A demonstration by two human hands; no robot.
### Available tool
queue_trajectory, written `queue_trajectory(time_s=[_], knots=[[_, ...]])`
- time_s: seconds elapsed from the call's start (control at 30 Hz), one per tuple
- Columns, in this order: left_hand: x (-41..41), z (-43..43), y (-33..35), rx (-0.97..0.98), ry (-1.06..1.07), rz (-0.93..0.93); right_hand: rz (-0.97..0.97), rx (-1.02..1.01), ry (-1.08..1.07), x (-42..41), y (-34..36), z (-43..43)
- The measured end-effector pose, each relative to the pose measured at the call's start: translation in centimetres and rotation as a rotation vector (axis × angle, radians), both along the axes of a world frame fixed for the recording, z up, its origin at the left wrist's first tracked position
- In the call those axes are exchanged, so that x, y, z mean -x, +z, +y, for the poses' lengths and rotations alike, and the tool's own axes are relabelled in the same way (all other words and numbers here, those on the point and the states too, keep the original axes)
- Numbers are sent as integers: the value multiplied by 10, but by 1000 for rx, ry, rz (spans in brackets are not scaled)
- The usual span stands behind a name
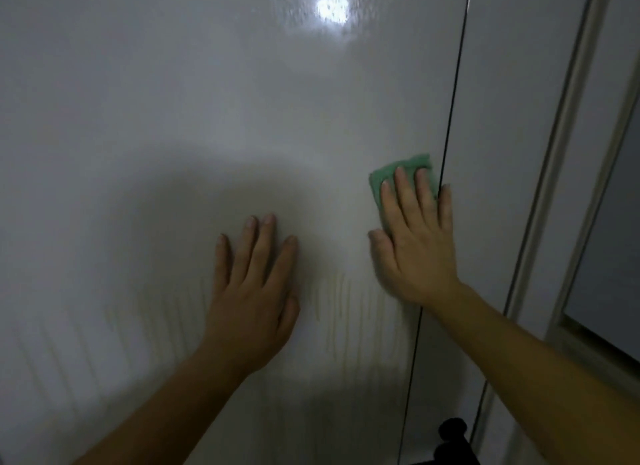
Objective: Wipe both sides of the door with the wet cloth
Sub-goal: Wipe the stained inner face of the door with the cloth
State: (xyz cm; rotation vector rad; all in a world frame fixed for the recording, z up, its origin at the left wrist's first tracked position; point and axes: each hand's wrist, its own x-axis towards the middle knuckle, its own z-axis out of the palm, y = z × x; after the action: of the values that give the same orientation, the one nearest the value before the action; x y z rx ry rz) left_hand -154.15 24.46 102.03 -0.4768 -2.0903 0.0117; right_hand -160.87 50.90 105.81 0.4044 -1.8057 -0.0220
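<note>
Nearest: a black object (452,440), too dark to identify, low beside the dark edge gap (450,135) of the white door (207,101). Left hand (256,291), fingers straight and spread, lies flat on the panel well left of the gap and holds nothing. Right hand (415,246), fingers straight, presses the green cloth (384,177) flat just left of the gap. Farthest: glare patch (333,7) high left of the gap, pale door frame (568,153) right of it.

I counted two hands, one left hand (252,291) and one right hand (415,246), one white door (173,101), one green cloth (381,179), one dark fitting (453,437) low down and one bright glare (332,7) above.
</note>
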Motion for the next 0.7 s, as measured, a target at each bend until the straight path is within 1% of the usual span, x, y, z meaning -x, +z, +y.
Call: queue_trajectory(time_s=[0.07,0.17,0.23,0.27,0.37,0.43,0.5,0.57,0.63,0.7], knots=[[0,6,-1,-21,-4,-2,-18,45,4,-2,-16,-4],[-2,12,-3,-9,-31,6,-85,-47,5,-12,-71,1],[-1,17,-2,28,-60,17,-97,-42,-13,-17,-82,18],[-1,21,-1,43,-78,19,-93,6,-25,-15,-73,26],[0,37,3,70,-127,23,-74,261,-62,-5,-18,48],[1,51,1,91,-142,12,-76,341,-66,-2,-4,55],[1,62,-5,107,-150,-1,-104,414,-50,-7,-30,54],[2,70,-13,116,-145,-11,-175,532,-50,-19,-76,51],[4,75,-18,114,-130,-11,-242,596,-75,-29,-110,54],[5,80,-20,108,-111,-4,-258,616,-75,-30,-110,58]])
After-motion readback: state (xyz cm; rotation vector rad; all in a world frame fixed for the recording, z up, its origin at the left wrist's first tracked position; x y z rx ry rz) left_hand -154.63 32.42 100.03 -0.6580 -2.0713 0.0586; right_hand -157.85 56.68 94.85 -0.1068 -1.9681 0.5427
